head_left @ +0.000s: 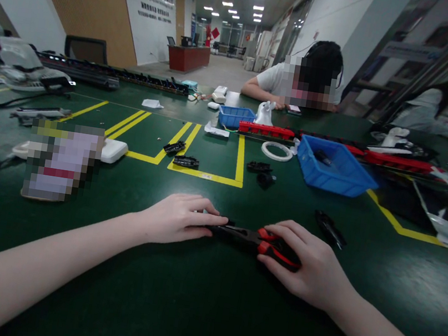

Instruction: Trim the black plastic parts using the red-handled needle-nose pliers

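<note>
My right hand is closed around the red and black handles of a pair of pliers, whose jaws point left. My left hand pinches a small black plastic part between thumb and fingers; most of it is hidden by them. The jaw tips meet this part or lie right beside it; which one, I cannot tell. Beyond my hands lie similar black parts, and another black part rests to the right of my right hand.
A blue bin with dark items stands at the right, and a smaller blue bin farther back. A roll of white tape lies between them. At left are a phone and a white case. A person leans on the far side.
</note>
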Action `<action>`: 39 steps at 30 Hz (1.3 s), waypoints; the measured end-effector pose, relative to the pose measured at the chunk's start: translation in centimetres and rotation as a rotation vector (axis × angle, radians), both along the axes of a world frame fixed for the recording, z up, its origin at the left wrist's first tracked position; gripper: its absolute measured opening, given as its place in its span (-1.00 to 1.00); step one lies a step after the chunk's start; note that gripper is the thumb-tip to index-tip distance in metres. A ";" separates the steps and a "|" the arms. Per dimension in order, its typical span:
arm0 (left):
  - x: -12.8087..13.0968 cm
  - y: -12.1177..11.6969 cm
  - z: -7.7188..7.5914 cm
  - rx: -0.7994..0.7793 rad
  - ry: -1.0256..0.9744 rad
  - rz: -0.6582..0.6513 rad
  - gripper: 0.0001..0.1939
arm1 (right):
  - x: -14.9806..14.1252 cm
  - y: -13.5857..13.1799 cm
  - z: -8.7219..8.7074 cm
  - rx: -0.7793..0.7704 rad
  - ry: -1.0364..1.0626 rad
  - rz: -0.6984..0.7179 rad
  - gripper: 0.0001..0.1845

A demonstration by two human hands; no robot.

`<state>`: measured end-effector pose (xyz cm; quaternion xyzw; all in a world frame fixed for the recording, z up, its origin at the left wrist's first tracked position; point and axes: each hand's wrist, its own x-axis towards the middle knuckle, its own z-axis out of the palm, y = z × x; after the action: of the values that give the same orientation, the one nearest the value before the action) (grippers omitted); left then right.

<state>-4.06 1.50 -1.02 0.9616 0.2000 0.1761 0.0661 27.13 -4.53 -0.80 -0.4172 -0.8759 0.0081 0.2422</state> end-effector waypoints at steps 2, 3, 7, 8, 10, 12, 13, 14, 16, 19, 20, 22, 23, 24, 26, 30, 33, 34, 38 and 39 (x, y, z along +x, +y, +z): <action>0.0 0.0 0.1 -0.012 0.000 0.003 -0.57 | 0.0 0.0 0.1 -0.025 0.006 -0.008 -0.64; 0.0 -0.1 0.1 -0.017 0.003 0.005 -0.57 | -0.1 0.0 0.1 -0.035 0.009 -0.012 -0.64; 0.0 -0.2 0.2 -0.020 0.014 0.002 -0.64 | 0.0 0.1 0.0 -0.034 0.014 -0.013 -0.65; 0.0 -0.2 0.2 -0.017 0.018 0.002 -0.65 | 0.0 0.1 0.0 -0.032 0.011 -0.011 -0.64; 0.1 -0.2 0.3 -0.011 0.029 0.004 -0.66 | 0.0 0.1 0.1 -0.032 0.008 -0.010 -0.64; 0.1 -0.2 0.3 -0.007 0.040 0.005 -0.66 | -0.1 0.1 0.2 -0.035 0.005 -0.012 -0.64; 0.1 -0.3 0.3 -0.005 0.042 0.004 -0.65 | -0.1 0.0 0.3 -0.035 0.003 -0.014 -0.65; 0.1 -0.2 0.4 -0.001 0.041 0.004 -0.65 | -0.2 0.0 0.4 -0.035 0.000 -0.015 -0.65; 0.0 -0.2 0.4 0.004 0.036 0.001 -0.65 | -0.3 0.0 0.5 -0.035 -0.004 -0.020 -0.65; 0.0 -0.3 0.3 0.005 0.032 0.003 -0.65 | -0.5 -0.1 0.7 -0.029 0.001 -0.024 -0.65; 0.0 -0.3 0.3 0.005 0.032 0.003 -0.65 | -0.5 -0.1 0.8 -0.028 0.003 -0.025 -0.64; 0.0 -0.2 0.3 0.005 0.032 0.002 -0.64 | -0.6 -0.2 0.8 -0.025 0.005 -0.025 -0.64; 0.0 -0.2 0.3 0.003 0.032 0.000 -0.64 | -0.6 -0.2 0.8 -0.025 0.006 -0.025 -0.64; 0.0 -0.2 0.3 0.001 0.033 -0.002 -0.64 | -0.6 -0.2 0.8 -0.027 0.006 -0.024 -0.64; 0.0 -0.2 0.3 0.000 0.033 -0.002 -0.64 | -0.6 -0.2 0.7 -0.031 0.012 -0.022 -0.65; 0.1 -0.2 0.3 0.009 0.027 0.001 -0.65 | -0.5 -0.1 0.7 -0.048 0.021 -0.019 -0.66; 0.1 -0.2 0.3 0.004 0.022 -0.001 -0.66 | -0.5 -0.1 0.7 -0.072 0.007 -0.018 -0.67; 0.1 -0.2 0.4 0.001 0.022 -0.001 -0.66 | -0.5 -0.2 0.7 -0.078 0.001 -0.018 -0.67; 0.1 -0.2 0.4 -0.011 0.028 -0.002 -0.66 | -0.4 -0.2 0.7 -0.075 -0.014 -0.014 -0.66; 0.1 -0.2 0.4 -0.013 0.028 -0.001 -0.66 | -0.4 -0.2 0.7 -0.071 -0.015 -0.015 -0.66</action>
<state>-4.00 1.26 -0.62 0.9636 0.2014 0.1615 0.0698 26.70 -4.69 -0.12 -0.4319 -0.8739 0.0340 0.2206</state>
